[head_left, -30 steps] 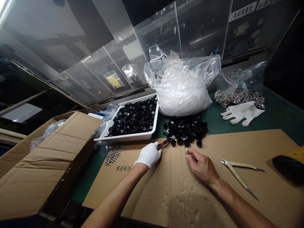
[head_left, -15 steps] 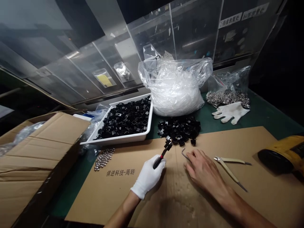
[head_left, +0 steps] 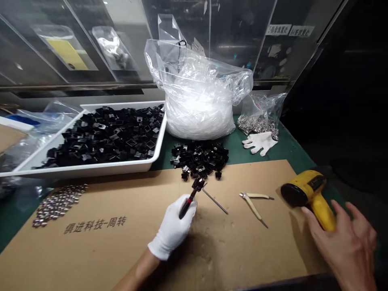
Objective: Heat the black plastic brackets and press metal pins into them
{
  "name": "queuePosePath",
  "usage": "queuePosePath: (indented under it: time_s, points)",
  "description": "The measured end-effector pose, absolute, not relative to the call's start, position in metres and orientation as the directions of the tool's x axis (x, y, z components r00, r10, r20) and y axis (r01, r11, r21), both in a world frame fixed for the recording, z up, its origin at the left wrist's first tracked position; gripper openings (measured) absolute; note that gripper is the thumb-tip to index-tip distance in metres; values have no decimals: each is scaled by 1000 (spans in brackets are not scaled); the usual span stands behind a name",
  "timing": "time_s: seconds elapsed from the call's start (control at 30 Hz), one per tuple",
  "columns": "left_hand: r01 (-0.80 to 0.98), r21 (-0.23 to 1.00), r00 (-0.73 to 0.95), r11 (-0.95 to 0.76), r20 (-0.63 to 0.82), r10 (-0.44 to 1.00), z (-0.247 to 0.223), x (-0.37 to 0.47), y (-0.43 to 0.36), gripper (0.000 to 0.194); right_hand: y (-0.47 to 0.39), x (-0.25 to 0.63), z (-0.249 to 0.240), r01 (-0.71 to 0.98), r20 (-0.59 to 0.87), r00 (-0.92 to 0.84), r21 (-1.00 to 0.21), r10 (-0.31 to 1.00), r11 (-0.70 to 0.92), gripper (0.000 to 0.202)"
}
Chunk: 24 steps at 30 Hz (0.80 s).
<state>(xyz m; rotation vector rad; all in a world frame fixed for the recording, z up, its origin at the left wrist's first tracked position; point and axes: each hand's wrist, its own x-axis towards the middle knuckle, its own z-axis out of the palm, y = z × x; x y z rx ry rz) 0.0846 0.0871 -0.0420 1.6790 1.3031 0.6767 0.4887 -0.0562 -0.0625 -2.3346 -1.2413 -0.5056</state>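
Note:
In a white glove, my left hand (head_left: 174, 224) is closed round a black-handled tool with a red band (head_left: 188, 204). At the tool's tip is a small black part (head_left: 198, 184), just in front of a pile of similar black parts (head_left: 201, 157). My bare right hand (head_left: 345, 238) reaches over the handle of a yellow pistol-shaped power tool (head_left: 323, 210), thumb and fingers apart on either side; whether it touches cannot be told. A bent metal hex key (head_left: 216, 200) lies on the cardboard (head_left: 136, 258) beside the black part.
Cream-handled nippers (head_left: 253, 206) lie right of centre. At left are a white tray (head_left: 91, 167) full of black parts and small metal pieces (head_left: 60, 202). Behind stand a large clear plastic bag (head_left: 200, 105) and a bag of metal pieces (head_left: 262, 117), with a white glove (head_left: 260, 142) in front.
My right hand has let go of the hex key, left it on the cardboard and moved right to the power tool. My left hand still holds its tool. The view has turned right.

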Motion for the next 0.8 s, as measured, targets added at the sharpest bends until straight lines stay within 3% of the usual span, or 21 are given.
queuePosePath:
  time_s: [0.07,0.13,0.23,0.37,0.53,0.67,0.8]
  points:
    - [473,877,306,-86,-72,949,-45,87,89,29,-44,468,-56,924,562,379,-262,735,-277,70]
    - [472,875,292,-105,-43,955,-49,88,91,29,-28,446,-55,950,392,131,-312,911,-3,61]
    - [460,879,276,-128,-4,961,-57,86,93,27,-5,421,-65,949,245,-51,-289,968,123,60]
    - [419,895,270,-156,41,962,-71,79,94,26,13,400,-81,970,263,6,-236,965,58,44]
    - [377,910,258,-174,77,963,-78,77,93,25,32,376,-90,972,372,194,-197,908,-127,45]
    - [339,920,258,-194,107,960,-76,79,92,26,28,374,-83,971,460,196,-216,866,-106,48]
    - [321,926,238,-198,123,963,-73,79,88,24,-7,417,-62,955,609,241,-286,756,-74,37]
